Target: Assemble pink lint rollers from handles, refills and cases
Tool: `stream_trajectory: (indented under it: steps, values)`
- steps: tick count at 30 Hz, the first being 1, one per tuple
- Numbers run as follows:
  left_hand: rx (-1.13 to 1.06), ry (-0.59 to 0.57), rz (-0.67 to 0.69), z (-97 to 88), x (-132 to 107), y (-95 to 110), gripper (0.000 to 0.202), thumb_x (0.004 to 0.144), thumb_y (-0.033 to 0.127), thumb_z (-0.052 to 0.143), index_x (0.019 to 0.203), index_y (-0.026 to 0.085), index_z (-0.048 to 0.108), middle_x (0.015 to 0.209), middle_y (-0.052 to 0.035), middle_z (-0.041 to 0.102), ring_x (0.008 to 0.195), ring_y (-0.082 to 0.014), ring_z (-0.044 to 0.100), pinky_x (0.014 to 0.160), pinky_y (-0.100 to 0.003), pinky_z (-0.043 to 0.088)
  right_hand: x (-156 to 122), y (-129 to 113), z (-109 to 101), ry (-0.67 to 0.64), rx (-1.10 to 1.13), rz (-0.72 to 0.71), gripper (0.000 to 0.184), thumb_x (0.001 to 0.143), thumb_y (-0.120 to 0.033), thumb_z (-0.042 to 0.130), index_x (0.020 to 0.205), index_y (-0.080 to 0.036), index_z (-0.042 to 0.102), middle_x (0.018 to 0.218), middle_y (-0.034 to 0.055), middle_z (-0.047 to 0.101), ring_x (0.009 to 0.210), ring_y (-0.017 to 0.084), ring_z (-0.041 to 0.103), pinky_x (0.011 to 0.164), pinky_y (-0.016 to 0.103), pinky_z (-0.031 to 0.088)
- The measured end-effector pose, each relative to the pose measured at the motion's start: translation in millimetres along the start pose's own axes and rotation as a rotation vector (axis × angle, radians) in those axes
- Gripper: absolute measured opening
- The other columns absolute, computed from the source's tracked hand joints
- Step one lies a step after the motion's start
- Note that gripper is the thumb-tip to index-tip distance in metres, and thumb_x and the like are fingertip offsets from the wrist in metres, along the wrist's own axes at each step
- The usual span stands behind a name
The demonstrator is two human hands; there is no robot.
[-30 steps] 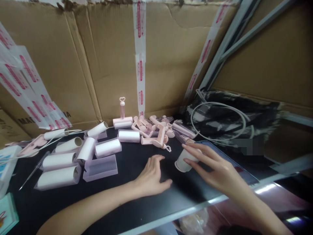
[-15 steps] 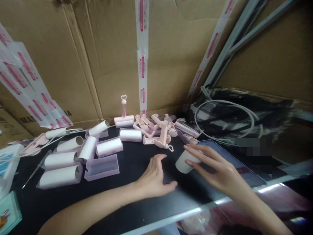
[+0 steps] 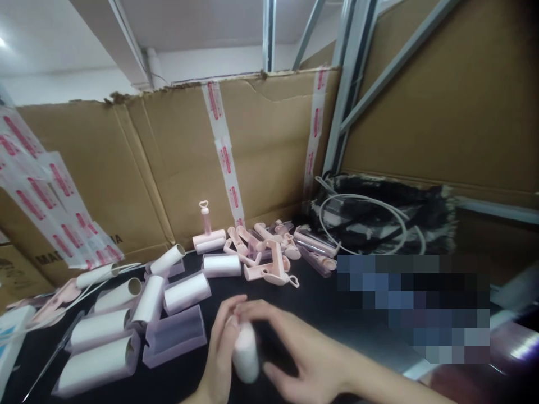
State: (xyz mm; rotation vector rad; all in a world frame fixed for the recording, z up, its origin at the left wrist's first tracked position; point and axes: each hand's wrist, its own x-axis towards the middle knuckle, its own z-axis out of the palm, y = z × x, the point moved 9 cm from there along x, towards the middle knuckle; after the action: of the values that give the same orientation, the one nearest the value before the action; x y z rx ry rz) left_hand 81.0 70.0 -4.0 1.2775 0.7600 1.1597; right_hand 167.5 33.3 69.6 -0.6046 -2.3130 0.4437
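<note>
Head view: the left hand (image 3: 221, 343) is reaching in at the lower middle of the frame, thumb and fingers closing round the top end of a white roll (image 3: 246, 359). That roll is sitting at bottom centre, tilting slightly, its lower end pointing down the frame; cannot tell whether it is touching the black tabletop (image 3: 311, 303). The right hand (image 3: 301, 348) is coming in from the lower right, fingers arching over the roll's top and meeting the left fingertips, thumb standing apart from the roll on its right side; cannot tell whether this grip is bearing on the roll.

Just left of the hands, a pale purple tray (image 3: 177, 336) is lying open side up. More white rolls (image 3: 185, 292) are resting in similar trays across the lower left and centre. A pink holder with a heart-topped post (image 3: 206, 238) is standing at mid-frame by the cardboard panel (image 3: 269, 151); a heap of pink plastic parts (image 3: 273, 261) is lying to its right. A coiled pale cable (image 3: 357, 195) is resting on a black-and-white bundle (image 3: 429, 202) right of centre. A thin pointed tool (image 3: 46, 359) is lying at lower left
</note>
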Motion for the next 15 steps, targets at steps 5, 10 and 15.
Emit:
stream_trajectory:
  steps: [5, 10, 15]
  values:
    - [-0.012, -0.181, 0.006, 17.1, -2, -8, 0.045, 0.086, 0.053, 0.042, 0.089, 0.012, 0.06, 0.065, -0.0055, 0.06, 0.054, -0.0129, 0.05, 0.052, -0.024, 0.039, -24, 72, -91, 0.289, -0.442, 0.299, 0.037, 0.085, -0.02, 0.045, 0.122, -0.019, 0.043, 0.111, 0.0117, 0.059, 0.098, 0.022, 0.059, 0.083, 0.036, 0.048]
    - [-0.082, -0.162, 0.064, 13.3, -4, 5, 0.037, 0.083, 0.046, 0.049, 0.075, 0.011, 0.058, 0.059, -0.0043, 0.055, 0.057, -0.0142, 0.051, 0.057, -0.026, 0.039, -64, 179, -118, -0.019, -1.125, 0.635, 0.028, 0.081, -0.037, 0.051, 0.079, -0.013, 0.066, 0.082, 0.0175, 0.063, 0.078, 0.031, 0.06, 0.065, 0.04, 0.046]
    - [-0.142, -0.197, 0.066, 10.9, -3, 4, 0.034, 0.081, 0.043, 0.051, 0.072, 0.011, 0.058, 0.057, -0.0046, 0.056, 0.053, -0.0139, 0.05, 0.054, -0.025, 0.039, -88, 212, -111, -0.037, -1.163, 0.653, 0.033, 0.081, -0.042, 0.052, 0.08, -0.013, 0.067, 0.082, 0.0165, 0.061, 0.079, 0.032, 0.059, 0.067, 0.04, 0.046]
